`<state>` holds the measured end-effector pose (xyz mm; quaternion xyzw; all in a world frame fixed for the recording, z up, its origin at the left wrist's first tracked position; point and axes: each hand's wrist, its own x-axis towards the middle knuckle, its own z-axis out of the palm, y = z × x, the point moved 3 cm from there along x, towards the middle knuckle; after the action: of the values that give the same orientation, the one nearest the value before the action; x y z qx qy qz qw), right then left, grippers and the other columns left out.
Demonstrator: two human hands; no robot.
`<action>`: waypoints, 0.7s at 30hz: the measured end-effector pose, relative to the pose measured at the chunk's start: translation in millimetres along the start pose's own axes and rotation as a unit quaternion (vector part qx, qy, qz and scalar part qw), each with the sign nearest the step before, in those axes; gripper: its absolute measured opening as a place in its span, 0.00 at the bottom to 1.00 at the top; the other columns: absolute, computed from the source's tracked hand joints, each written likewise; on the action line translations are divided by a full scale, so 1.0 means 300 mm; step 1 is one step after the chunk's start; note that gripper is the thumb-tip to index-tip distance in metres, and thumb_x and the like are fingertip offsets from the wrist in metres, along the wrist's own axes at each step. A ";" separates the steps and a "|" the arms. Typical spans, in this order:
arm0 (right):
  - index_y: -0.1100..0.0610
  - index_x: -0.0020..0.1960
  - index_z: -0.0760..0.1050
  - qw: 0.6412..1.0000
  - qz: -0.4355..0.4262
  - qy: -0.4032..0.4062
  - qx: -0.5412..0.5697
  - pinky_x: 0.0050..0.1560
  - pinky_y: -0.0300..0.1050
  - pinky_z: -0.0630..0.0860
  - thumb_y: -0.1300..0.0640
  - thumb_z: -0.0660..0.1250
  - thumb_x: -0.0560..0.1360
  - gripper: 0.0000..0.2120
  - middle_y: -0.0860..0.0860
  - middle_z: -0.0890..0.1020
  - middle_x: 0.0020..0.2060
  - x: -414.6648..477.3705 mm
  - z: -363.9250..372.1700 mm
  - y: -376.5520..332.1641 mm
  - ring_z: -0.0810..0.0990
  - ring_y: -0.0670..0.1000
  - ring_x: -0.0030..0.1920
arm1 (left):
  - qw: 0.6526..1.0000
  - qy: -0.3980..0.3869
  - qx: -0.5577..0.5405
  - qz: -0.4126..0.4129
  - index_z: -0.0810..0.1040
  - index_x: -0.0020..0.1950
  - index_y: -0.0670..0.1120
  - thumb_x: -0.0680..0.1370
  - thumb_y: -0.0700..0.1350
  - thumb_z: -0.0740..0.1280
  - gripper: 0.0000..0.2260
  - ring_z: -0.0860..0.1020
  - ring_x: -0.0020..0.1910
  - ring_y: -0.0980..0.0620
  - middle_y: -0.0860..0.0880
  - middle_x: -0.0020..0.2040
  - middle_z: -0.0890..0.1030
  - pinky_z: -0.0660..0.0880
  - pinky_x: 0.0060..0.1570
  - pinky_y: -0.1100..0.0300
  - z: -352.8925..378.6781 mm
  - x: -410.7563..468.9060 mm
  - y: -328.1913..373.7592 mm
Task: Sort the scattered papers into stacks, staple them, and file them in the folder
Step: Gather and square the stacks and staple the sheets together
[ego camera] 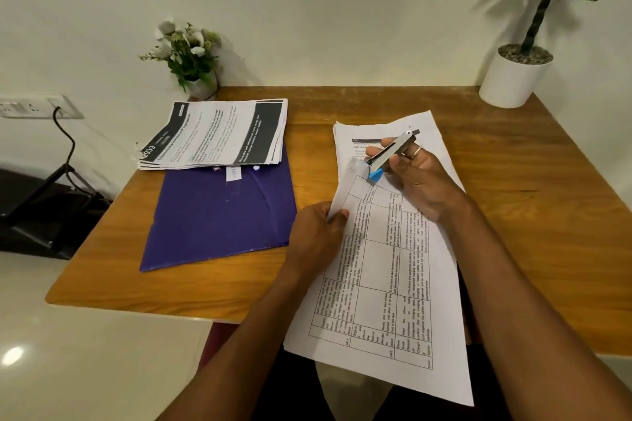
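You have 2 stacks sorted. Your right hand (pixel 417 178) grips the stapler (pixel 393 154), fingers curled round it, above the tabled stack (pixel 376 267). Your left hand (pixel 319 225) pinches that stack's edge. Left of your fingers, the other stack (pixel 215 133) lies on the purple folder (pixel 219 215). Stapling looks in hand; nothing filed yet.

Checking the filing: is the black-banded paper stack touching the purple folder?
Touching. The head view shows the stack lying over the folder's far edge.
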<state>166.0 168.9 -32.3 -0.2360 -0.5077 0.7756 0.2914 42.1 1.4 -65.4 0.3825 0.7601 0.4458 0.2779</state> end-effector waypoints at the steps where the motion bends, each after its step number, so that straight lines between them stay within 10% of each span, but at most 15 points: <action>1: 0.58 0.65 0.75 1.000 0.006 -0.008 0.007 0.54 0.39 0.82 0.60 0.66 0.76 0.17 0.56 0.83 0.61 -0.001 0.001 0.002 0.80 0.56 0.65 | 1.000 0.001 0.000 -0.003 0.82 0.51 0.44 0.84 0.50 0.64 0.12 0.85 0.41 0.49 0.48 0.44 0.86 0.84 0.43 0.50 0.000 0.000 0.002; 21: 0.57 0.64 0.74 0.998 0.018 -0.061 0.011 0.51 0.45 0.83 0.59 0.63 0.79 0.14 0.57 0.86 0.54 0.026 0.021 -0.017 0.83 0.57 0.60 | 1.000 0.007 -0.001 -0.002 0.82 0.57 0.45 0.84 0.51 0.63 0.12 0.85 0.42 0.53 0.51 0.47 0.86 0.84 0.43 0.59 0.008 0.001 -0.001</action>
<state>157.4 171.7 -25.7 -0.1942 -0.5119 0.7989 0.2489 43.7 2.7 -66.7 0.3773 0.7623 0.4490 0.2737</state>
